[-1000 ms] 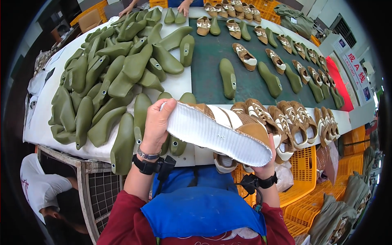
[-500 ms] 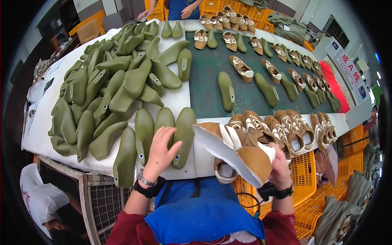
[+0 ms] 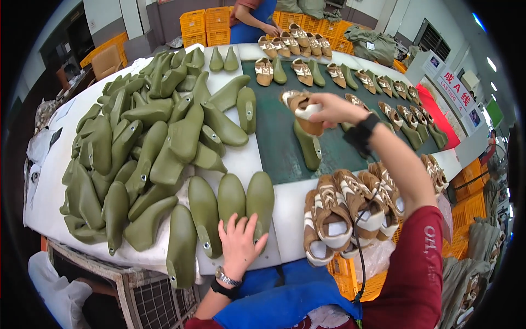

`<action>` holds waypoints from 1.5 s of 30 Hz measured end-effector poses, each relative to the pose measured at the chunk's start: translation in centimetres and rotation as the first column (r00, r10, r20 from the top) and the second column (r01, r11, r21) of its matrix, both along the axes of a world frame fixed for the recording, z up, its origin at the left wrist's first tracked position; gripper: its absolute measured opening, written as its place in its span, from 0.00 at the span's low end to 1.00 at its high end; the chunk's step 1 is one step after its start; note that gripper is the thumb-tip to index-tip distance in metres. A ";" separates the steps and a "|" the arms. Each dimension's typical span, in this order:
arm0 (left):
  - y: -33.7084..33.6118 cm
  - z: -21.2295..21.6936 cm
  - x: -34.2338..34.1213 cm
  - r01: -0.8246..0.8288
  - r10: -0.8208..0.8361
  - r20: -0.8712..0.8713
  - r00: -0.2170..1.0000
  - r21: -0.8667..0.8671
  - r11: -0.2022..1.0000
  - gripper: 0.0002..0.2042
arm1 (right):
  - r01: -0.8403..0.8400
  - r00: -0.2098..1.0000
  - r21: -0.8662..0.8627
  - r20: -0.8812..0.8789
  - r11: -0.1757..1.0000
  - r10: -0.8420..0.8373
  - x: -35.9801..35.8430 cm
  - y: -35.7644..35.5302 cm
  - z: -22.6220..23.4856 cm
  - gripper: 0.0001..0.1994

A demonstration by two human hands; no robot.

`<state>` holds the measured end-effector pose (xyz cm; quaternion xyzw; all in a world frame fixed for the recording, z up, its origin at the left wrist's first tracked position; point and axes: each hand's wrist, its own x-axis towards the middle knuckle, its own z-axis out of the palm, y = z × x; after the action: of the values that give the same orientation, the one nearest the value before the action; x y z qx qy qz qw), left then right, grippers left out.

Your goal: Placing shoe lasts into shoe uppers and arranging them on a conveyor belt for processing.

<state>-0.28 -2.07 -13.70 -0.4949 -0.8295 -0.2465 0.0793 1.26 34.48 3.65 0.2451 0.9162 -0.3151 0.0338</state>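
Note:
My right hand [image 3: 331, 109] reaches over the green mat, its fingers closed on the heel of a brown and white sneaker [image 3: 300, 104]. Just below that sneaker a green shoe last [image 3: 307, 145] lies on the mat, its upper part hidden. My left hand [image 3: 239, 244] spreads its fingers over the lower ends of two green lasts, the middle one [image 3: 231, 194] and the right one [image 3: 260, 200] of a row at the table's near edge. Whether it presses on them I cannot tell. Another last [image 3: 203, 214] lies just left of them.
A large heap of green lasts [image 3: 148, 137] covers the table's left side. Sneakers [image 3: 334, 216] crowd the near right edge; rows of sneakers and lasts [image 3: 364, 79] line the mat. Yellow crates [image 3: 345, 274] stand below. Across the table works another person [image 3: 255, 24].
My right arm has swung from close to my body out over the mat. The sneaker held close before me is no longer there. My left hand stays by the row, fingers spread; the view has shifted.

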 end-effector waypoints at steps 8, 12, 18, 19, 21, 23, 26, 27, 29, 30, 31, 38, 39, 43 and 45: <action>-0.3 0.1 -0.4 -0.007 0.011 0.046 0.999 -0.086 0.996 0.26 | 0.197 0.970 0.081 0.127 0.977 -0.206 -12.5 4.0 -11.4 0.16; -0.3 0.7 0.0 -0.014 0.017 0.029 0.999 -0.087 0.996 0.25 | 0.099 0.989 0.329 0.071 0.939 -0.129 -13.7 6.9 -17.9 0.21; -0.4 -0.2 0.1 -0.009 0.010 0.007 1.000 -0.084 0.996 0.25 | -0.096 0.952 0.243 0.305 0.965 0.018 -10.8 7.2 -15.1 0.23; -0.5 -0.2 0.2 -0.013 0.012 -0.015 1.000 -0.074 0.997 0.25 | -0.125 0.961 0.240 0.269 0.963 0.057 -10.0 6.7 -13.4 0.22; -0.7 -0.3 0.1 -0.009 0.007 -0.030 1.000 -0.063 0.998 0.26 | -0.187 0.966 0.289 0.228 0.939 0.122 -8.3 5.1 -8.9 0.21; -0.5 -0.6 0.3 -0.017 0.016 -0.064 0.998 -0.026 1.000 0.26 | -0.235 0.969 0.394 0.169 0.889 0.181 -5.1 4.0 -4.1 0.21; 0.0 -1.3 0.4 -0.007 0.008 -0.086 0.996 0.016 1.000 0.26 | -0.215 0.977 0.325 0.058 0.921 0.208 2.6 0.0 3.5 0.20; 0.4 -1.2 0.6 0.012 -0.010 -0.094 0.995 0.017 1.000 0.26 | -0.171 0.985 0.294 0.034 0.940 0.169 6.0 -0.8 5.4 0.19; 0.9 -1.0 0.7 0.051 -0.049 -0.117 0.992 0.011 0.999 0.25 | -0.163 0.983 0.337 -0.024 0.927 0.182 13.4 -4.0 8.6 0.19; 0.7 -0.8 0.6 0.042 -0.042 -0.098 0.994 0.000 0.999 0.25 | -0.168 0.980 0.309 -0.051 0.936 0.193 16.6 -6.1 9.7 0.19; 0.1 -0.7 0.6 0.045 -0.045 -0.077 0.996 -0.003 0.999 0.25 | -0.165 0.978 0.292 -0.075 0.942 0.194 20.1 -8.1 10.5 0.19; -1.0 -2.4 0.6 0.012 -0.016 -0.218 0.976 -0.020 1.000 0.26 | 0.230 0.897 -0.487 -0.230 0.842 -0.378 45.3 -14.0 -2.1 0.18; -1.4 -1.0 1.6 0.004 -0.029 -0.211 0.977 -0.115 0.993 0.26 | 0.349 0.859 -0.562 -0.127 0.750 -0.496 49.0 -14.2 -6.8 0.19; 0.0 0.9 2.5 0.068 -0.095 -0.125 0.988 -0.209 0.975 0.26 | 0.755 0.637 -0.298 0.123 0.584 -0.761 58.3 -19.8 -33.8 0.31; -1.0 1.2 1.5 -0.011 -0.020 -0.145 0.989 -0.209 0.978 0.28 | 0.659 0.726 0.040 0.229 0.751 -0.649 52.0 -22.7 -41.8 0.37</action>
<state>1.26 -3.04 -12.50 -0.5189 -0.8417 -0.1209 0.0868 53.30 11.81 -38.12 0.5857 0.7536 -0.2967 0.0309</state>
